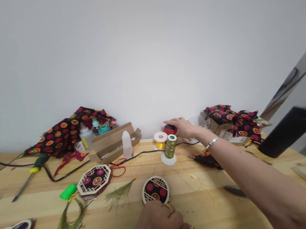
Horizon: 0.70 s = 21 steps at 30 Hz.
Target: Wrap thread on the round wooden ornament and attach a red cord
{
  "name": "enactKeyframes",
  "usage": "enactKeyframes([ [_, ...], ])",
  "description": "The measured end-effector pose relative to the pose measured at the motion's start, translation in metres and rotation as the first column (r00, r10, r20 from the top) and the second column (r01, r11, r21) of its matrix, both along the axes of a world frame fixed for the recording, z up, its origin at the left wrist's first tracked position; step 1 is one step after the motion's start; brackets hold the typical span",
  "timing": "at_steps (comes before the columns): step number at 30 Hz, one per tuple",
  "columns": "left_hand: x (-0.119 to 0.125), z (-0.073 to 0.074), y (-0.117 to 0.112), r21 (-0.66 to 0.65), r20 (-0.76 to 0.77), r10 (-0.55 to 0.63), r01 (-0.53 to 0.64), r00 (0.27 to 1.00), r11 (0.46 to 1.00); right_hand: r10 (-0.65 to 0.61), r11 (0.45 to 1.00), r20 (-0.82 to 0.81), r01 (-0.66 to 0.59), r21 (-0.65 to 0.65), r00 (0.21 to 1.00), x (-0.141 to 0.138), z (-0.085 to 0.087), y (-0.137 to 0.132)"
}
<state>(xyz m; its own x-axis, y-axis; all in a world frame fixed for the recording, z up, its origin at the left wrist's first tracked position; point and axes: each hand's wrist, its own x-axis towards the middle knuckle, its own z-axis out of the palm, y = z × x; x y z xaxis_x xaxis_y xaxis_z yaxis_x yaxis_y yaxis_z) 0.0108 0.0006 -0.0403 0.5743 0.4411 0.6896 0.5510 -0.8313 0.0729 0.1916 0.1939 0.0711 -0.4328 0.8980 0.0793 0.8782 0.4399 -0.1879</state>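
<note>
My left hand (163,224) is closed at the lower edge of a round wooden-framed ornament (155,190) with dark patterned fabric inside. Its fingertips are partly hidden. Reaching to the back, my right hand (182,127) has its fingers around a spool of red thread (170,129), partly covered by the hand. Beside that spool stand a yellow thread spool (161,143) and an olive-green thread cone (170,148). A yellow cord (193,178) trails from near the cone across the tabletop. An olive tassel (122,190) lies left of the round ornament.
An octagonal ornament (94,180), a green lighter-like piece (68,192) and a looped thread bundle (68,223) lie left. Behind are a screwdriver (30,175), patterned cloth (59,134), a cardboard box (114,144) and a white bottle (127,145). A black cylinder (290,130) stands right.
</note>
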Motion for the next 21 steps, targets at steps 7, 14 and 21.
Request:
enactKeyframes([
  [7, -0.004, 0.014, -0.002, -0.046, -0.044, -0.001, -0.001, 0.999, 0.999, 0.041, 0.999, -0.06, -0.041, 0.006, 0.997, 0.002, -0.011, 0.008],
  [14, -0.007, 0.014, -0.006, -0.189, -0.089, 0.01, -0.027, 0.996, 0.982, -0.112, 0.968, -0.214, 0.155, 0.196, 0.97, 0.016, 0.002, -0.006],
  [21, -0.011, 0.023, -0.01, -0.232, -0.193, 0.016, -0.061, 0.981, 0.971, -0.121, 0.813, -0.402, 0.323, 0.485, 0.908, 0.045, 0.045, -0.084],
])
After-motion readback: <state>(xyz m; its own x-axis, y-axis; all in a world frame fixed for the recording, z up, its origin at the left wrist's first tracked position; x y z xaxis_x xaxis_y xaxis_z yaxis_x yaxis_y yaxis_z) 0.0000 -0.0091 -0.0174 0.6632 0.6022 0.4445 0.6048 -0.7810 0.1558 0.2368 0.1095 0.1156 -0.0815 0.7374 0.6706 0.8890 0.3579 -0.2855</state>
